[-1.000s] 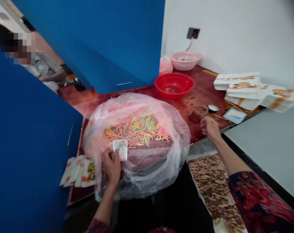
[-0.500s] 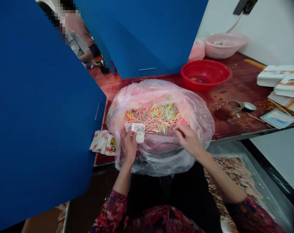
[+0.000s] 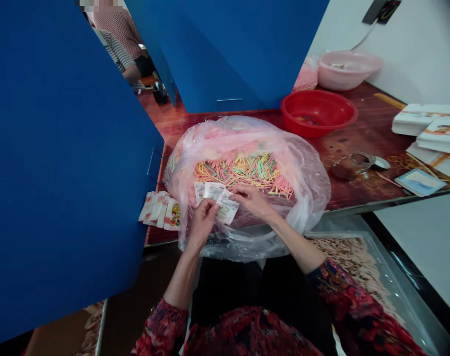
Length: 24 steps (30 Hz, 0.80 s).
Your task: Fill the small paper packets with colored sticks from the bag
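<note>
My left hand point(image 3: 202, 222) grips a fan of small white printed packets point(image 3: 214, 197) over the near rim of a big clear plastic bag point(image 3: 306, 168). My right hand point(image 3: 251, 200) pinches the right-most packet of that fan. Inside the bag lies a heap of thin coloured sticks point(image 3: 247, 170) in pink, yellow and green. A short row of the same kind of packets point(image 3: 158, 211), one with a cartoon print, lies on the table just left of the bag.
Blue partition boards point(image 3: 62, 163) close off the left and back. A red bowl point(image 3: 319, 113), a pink bowl point(image 3: 348, 69), a tipped glass jar point(image 3: 351, 164) with its lid, a small notebook point(image 3: 420, 181) and stacked white boxes point(image 3: 428, 128) sit on the brown table. A tray of brownish sticks point(image 3: 362, 262) lies lower right. Another person sits beyond the partitions.
My right hand came back from the jar at the right to the bag and now meets the left hand. The packets in the left hand have spread into a fan.
</note>
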Available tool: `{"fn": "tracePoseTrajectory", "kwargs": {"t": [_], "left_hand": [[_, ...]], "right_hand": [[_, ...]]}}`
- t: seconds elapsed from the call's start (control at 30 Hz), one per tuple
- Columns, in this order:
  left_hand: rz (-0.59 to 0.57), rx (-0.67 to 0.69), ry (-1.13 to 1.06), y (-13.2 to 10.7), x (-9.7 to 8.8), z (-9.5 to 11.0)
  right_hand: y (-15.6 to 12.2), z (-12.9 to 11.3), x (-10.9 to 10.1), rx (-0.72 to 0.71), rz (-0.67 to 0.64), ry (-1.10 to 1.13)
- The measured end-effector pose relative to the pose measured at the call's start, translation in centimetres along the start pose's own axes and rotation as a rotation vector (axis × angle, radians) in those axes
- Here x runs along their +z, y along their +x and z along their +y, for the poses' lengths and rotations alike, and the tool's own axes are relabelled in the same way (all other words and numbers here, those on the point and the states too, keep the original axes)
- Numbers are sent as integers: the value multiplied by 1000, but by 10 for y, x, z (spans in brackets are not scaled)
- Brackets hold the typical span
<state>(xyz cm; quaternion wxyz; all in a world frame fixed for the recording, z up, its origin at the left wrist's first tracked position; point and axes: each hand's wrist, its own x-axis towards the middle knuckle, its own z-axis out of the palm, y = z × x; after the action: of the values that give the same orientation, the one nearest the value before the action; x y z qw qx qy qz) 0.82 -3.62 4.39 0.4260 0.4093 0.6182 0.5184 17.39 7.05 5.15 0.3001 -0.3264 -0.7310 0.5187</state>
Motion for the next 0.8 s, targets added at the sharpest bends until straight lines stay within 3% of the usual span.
{"fn": "tracePoseTrajectory", "kwargs": {"t": [0.13,0.27,0.43,0.5,0.57,0.6,0.67,0.7,0.73,0.8], "left_hand": [[34,-4,-13,5,2,-7],[62,-11,-11,13,-7,-8],[261,181,414,15,-23,-5],[342,265,554,13,-25,-9],[376,285,611,10,-23,-17],[376,277,619,9,-22,-22],[364,249,618,6,-17,-34],[358,237,618,5,-14,-39],[355,226,620,5,-12,-44],[355,214,629,5,-8,-52]], "right_hand": [[1,3,11,-9,138,-101],[16,7,27,-41,135,-146],[33,3,35,45,156,-467],[19,-8,28,43,239,-601],[-14,-21,17,-16,277,-599],[-38,-26,12,-60,195,-532],[-93,-25,8,-102,-205,-383],[-120,-18,10,-57,-402,-369],[-145,-8,17,35,-550,-413],[-178,17,40,333,-694,-512]]}}
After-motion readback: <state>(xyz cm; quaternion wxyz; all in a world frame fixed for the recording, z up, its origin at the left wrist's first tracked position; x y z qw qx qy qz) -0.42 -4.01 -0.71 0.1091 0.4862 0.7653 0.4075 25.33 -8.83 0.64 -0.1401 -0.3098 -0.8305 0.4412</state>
